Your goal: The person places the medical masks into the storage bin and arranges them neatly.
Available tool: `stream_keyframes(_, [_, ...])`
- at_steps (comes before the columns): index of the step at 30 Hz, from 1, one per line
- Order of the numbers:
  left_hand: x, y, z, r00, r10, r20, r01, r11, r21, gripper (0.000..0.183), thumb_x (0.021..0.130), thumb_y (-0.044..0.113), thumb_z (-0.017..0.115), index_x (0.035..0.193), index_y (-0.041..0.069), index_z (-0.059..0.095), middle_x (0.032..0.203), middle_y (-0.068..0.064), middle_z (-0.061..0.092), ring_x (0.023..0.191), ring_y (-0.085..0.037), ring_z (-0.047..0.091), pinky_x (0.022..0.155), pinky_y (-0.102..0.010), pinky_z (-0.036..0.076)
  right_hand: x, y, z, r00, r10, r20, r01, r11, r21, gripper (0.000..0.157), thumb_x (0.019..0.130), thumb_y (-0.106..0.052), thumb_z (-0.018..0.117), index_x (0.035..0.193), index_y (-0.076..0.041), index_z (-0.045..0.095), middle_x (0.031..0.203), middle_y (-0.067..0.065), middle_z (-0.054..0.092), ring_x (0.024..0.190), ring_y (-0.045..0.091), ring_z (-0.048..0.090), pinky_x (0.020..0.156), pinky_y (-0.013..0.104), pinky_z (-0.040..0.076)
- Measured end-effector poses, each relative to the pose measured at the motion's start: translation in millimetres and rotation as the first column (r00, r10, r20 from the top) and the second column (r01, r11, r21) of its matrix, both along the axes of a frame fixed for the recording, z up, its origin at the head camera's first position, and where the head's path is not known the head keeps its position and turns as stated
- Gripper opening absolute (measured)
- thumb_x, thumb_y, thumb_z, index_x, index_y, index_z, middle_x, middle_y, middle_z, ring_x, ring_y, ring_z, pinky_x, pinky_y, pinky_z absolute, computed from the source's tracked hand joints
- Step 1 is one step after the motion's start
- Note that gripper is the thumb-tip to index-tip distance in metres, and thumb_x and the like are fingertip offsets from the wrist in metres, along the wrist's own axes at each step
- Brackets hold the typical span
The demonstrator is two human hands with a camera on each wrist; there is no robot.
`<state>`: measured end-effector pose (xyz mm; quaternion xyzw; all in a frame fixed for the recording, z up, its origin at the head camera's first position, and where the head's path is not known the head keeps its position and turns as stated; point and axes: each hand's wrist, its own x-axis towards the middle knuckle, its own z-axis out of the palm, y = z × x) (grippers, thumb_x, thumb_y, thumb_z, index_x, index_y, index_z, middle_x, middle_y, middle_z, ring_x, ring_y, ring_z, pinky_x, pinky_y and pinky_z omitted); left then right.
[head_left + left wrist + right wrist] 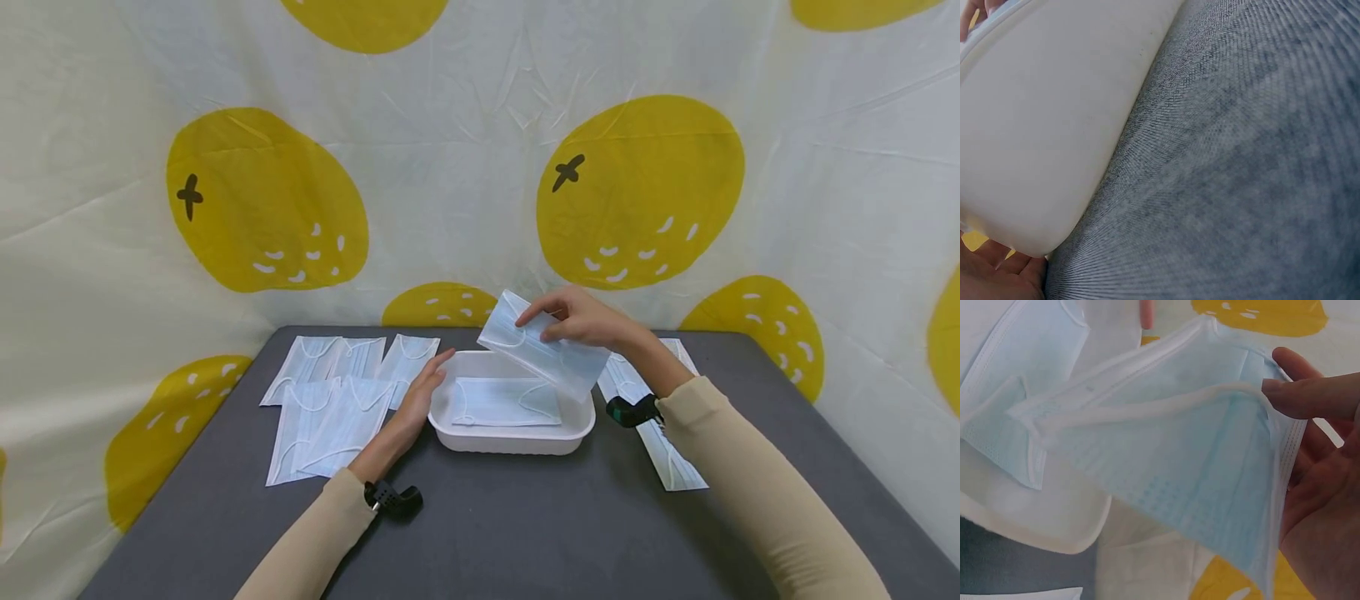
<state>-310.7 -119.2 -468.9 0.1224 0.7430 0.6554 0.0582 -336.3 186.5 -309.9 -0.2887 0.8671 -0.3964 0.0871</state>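
Observation:
My right hand (pixel 581 321) pinches a pale blue disposable face mask (pixel 577 365) between thumb and fingers, tilted over the right part of a white plastic tub (pixel 510 444). In the right wrist view the mask (pixel 1179 453) hangs from the thumb and fingers, its white ear loop lying across it. Another mask (pixel 498 402) lies flat inside the tub. My left hand (pixel 415 408) rests along the tub's left side with its fingers extended. The left wrist view shows those fingers (pixel 1013 265) at the tub's corner.
Several overlapping masks (pixel 330 425) lie on the dark grey table (pixel 487 533) left of the tub. To its right, more masks (pixel 667 454) lie partly hidden under my right forearm. A white curtain (pixel 457 167) with yellow fruit prints hangs behind the table.

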Motion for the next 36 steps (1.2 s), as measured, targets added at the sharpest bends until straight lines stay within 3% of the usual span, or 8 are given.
stream_keyframes(4, [-0.6, 0.7, -0.1, 1.000, -0.003, -0.004, 0.003, 1.000, 0.001, 0.050, 0.113, 0.024, 0.028, 0.161, 0.017, 0.036, 0.172, -0.007, 0.026, 0.162, -0.030, 0.015, 0.130, -0.058, 0.004, -2.9, -8.7, -3.1, 0.998, 0.052, 0.032, -0.053, 0.998, 0.027, 0.031, 0.087, -0.001, 0.073, 0.116, -0.010, 0.079, 0.125, 0.010, 0.075, 0.108, 0.025, 0.059, 0.091, 0.031, 0.051])
stream_keyframes(8, [-1.6, 0.0, -1.0, 1.000, -0.007, -0.003, 0.007, 1.000, 0.004, 0.050, 0.113, 0.023, 0.028, 0.161, 0.017, 0.036, 0.172, -0.006, 0.026, 0.162, -0.029, 0.014, 0.130, -0.057, 0.004, -6.3, -16.2, -7.3, 0.987, 0.151, 0.057, -0.154, 0.987, 0.038, 0.030, 0.087, 0.001, 0.073, 0.115, -0.006, 0.079, 0.122, 0.011, 0.076, 0.112, 0.023, 0.060, 0.102, 0.032, 0.049])
stream_keyframes(13, [-2.9, -1.0, -2.1, 1.000, -0.008, -0.005, 0.008, 1.000, 0.002, 0.049, 0.113, 0.023, 0.027, 0.161, 0.017, 0.036, 0.172, -0.007, 0.026, 0.162, -0.029, 0.013, 0.130, -0.058, 0.004, -14.1, -26.1, -14.4, 0.965, 0.245, 0.098, -0.251, 0.967, 0.054, 0.031, 0.086, 0.003, 0.071, 0.115, -0.005, 0.079, 0.120, 0.011, 0.076, 0.106, 0.022, 0.058, 0.094, 0.030, 0.047])
stream_keyframes(16, [-2.6, -1.7, -2.4, 1.000, -0.006, 0.004, 0.006, 1.000, 0.001, 0.049, 0.113, 0.023, 0.027, 0.161, 0.017, 0.036, 0.172, -0.006, 0.026, 0.162, -0.029, 0.013, 0.130, -0.059, 0.003, -18.1, -32.8, -18.4, 0.957, 0.259, 0.131, -0.271, 0.960, 0.075, 0.032, 0.085, 0.002, 0.072, 0.115, -0.007, 0.079, 0.121, 0.009, 0.075, 0.105, 0.022, 0.057, 0.092, 0.031, 0.046])
stream_keyframes(22, [-1.5, -2.7, -1.8, 1.000, -0.002, 0.019, 0.002, 1.000, -0.007, 0.049, 0.113, 0.026, 0.028, 0.161, 0.020, 0.037, 0.172, -0.005, 0.026, 0.162, -0.029, 0.013, 0.130, -0.059, 0.003, -25.8, -45.0, -28.3, 0.931, 0.315, 0.184, -0.334, 0.939, 0.084, 0.033, 0.085, 0.004, 0.070, 0.116, -0.003, 0.077, 0.124, 0.012, 0.075, 0.119, 0.022, 0.061, 0.115, 0.045, 0.044])
stream_keyframes(24, [-1.2, -3.0, -1.6, 1.000, -0.003, 0.017, 0.003, 1.000, -0.004, 0.049, 0.113, 0.026, 0.028, 0.161, 0.020, 0.037, 0.172, -0.006, 0.027, 0.162, -0.030, 0.013, 0.130, -0.060, 0.003, -27.0, -49.2, -30.3, 0.925, 0.326, 0.197, -0.349, 0.933, 0.093, 0.033, 0.085, 0.006, 0.068, 0.116, -0.002, 0.077, 0.123, 0.013, 0.075, 0.120, 0.023, 0.061, 0.116, 0.048, 0.043])
stream_keyframes(36, [-1.9, 0.1, -1.7, 1.000, -0.009, 0.008, 0.009, 1.000, 0.002, 0.050, 0.113, 0.027, 0.028, 0.160, 0.018, 0.037, 0.172, -0.006, 0.027, 0.162, -0.030, 0.013, 0.130, -0.060, 0.002, -28.9, -63.6, -44.4, 0.894, 0.307, 0.326, -0.361, 0.925, 0.118, 0.039, 0.082, 0.013, 0.064, 0.115, -0.001, 0.077, 0.122, 0.010, 0.076, 0.119, 0.018, 0.062, 0.112, 0.040, 0.046])
